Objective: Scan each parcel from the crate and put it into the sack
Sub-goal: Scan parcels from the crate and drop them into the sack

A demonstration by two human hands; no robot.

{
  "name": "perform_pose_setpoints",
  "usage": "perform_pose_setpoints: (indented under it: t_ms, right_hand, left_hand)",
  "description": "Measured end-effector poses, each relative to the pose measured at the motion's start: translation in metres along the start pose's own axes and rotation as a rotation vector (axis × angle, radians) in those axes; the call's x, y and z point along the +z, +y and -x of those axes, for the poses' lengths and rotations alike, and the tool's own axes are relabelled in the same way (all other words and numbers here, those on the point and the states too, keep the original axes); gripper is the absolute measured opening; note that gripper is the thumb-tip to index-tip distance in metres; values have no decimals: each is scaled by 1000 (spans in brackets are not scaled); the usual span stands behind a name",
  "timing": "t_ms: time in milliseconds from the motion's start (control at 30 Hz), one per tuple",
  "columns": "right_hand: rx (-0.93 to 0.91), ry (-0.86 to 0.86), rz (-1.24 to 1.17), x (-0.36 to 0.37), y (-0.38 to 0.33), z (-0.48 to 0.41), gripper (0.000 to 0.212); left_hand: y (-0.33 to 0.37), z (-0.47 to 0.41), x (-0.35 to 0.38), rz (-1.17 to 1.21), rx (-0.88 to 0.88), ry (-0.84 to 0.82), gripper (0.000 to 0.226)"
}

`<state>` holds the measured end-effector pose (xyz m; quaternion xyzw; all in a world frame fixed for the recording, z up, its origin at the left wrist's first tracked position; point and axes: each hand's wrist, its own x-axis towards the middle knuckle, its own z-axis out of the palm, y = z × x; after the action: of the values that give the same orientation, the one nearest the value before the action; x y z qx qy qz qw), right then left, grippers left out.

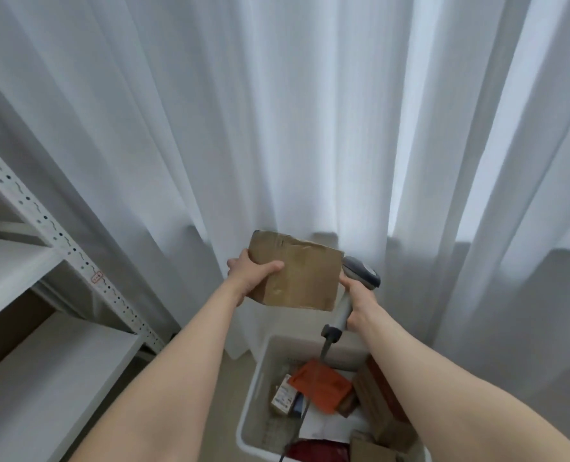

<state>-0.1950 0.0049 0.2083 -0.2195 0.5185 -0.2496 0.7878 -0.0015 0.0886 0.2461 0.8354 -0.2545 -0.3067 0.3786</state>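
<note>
My left hand (248, 276) grips the left edge of a brown cardboard parcel (302, 275), held up in front of the curtain with its taped side toward me. My right hand (360, 303) holds the handle of a grey barcode scanner (360, 273), whose head sits just behind the parcel's right edge. The scanner's cable hangs down into a white crate (255, 388) below. Inside the crate lie an orange parcel (323, 385), a small white box (283, 395), brown cardboard boxes (376, 391) and a dark red item (320, 451). No sack is in view.
A white curtain (277, 111) fills the background. A white metal shelving unit (53, 241) stands at the left, with a brown box on a lower shelf (7, 328). The crate rests on a beige floor (223, 395).
</note>
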Motion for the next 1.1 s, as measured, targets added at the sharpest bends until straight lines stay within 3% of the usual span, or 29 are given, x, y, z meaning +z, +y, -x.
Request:
perform_pose_setpoints:
  t_ms: [133,233,300,367,400,467,533,700,800,900,1033,1100]
  right_hand:
    - [48,-162,-121,14,-9,18,48]
    - [76,-238,-128,25,-16,32,53]
    - [73,-220,-101,24,-22,36,43]
    - [53,-174,-66,20,-26,38,20]
    - [30,-146,-37,18,-27,37,12]
    - [2,-121,4,14,-27,36,11]
    - [-17,-128,32,14,-27,37,12]
    - [-64,-102,66,10,-31,38,17]
    - [-118,-51,148,10,-30,32,14]
    - [-154,-34,182,12,-28,27,22]
    - [-158,-32,178,12,-24,22,18]
    - [-169,-26,187,13,-23,20,18]
  left_hand:
    - [25,20,10,-310,226,64,120]
    - [35,31,21,-460,338,39,123]
    - [37,33,20,-319,326,33,101]
    - [41,36,17,10,250,32,53]
    - [44,36,15,168,188,58,41]
    - [46,32,13,324,42,199,43]
    - [41,29,10,333,-63,296,38]
    - [33,34,-4,493,-220,17,51]
    - [30,33,-9,481,-279,-86,40]
    - [32,33,-14,572,-251,-310,32]
    - [28,32,-15,521,-250,-326,56]
    - [27,35,-16,513,-276,-367,53]
